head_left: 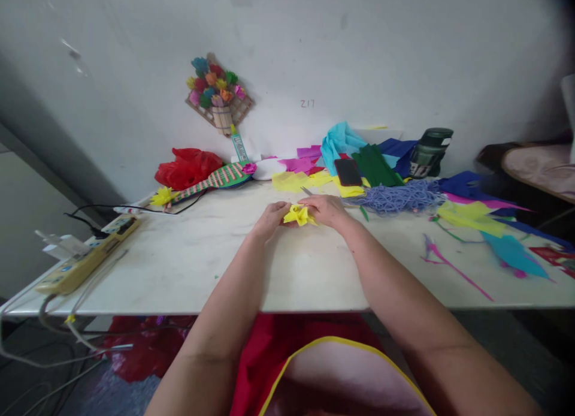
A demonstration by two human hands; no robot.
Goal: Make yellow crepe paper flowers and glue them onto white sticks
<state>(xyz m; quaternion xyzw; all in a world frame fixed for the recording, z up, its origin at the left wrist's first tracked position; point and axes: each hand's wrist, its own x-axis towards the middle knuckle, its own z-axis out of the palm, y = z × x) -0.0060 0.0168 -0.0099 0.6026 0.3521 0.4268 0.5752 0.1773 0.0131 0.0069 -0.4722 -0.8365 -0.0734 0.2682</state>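
Note:
Both my hands meet at the middle of a white table point(188, 266), closed on a small yellow paper flower point(300, 215). My left hand point(271, 217) pinches its left side. My right hand point(327, 210) grips its right side, fingers curled over the paper. Part of the flower is hidden under my fingers. A pair of scissors point(307, 191) lies just behind my hands, only partly visible.
Coloured paper sheets point(341, 141), a phone point(348, 172), a dark jar point(430, 153) and blue yarn point(399, 197) crowd the back right. A red bag point(188, 167), a striped stick craft point(211, 182) and a power strip point(85, 254) lie left. A paper-flower craft point(216, 95) hangs on the wall.

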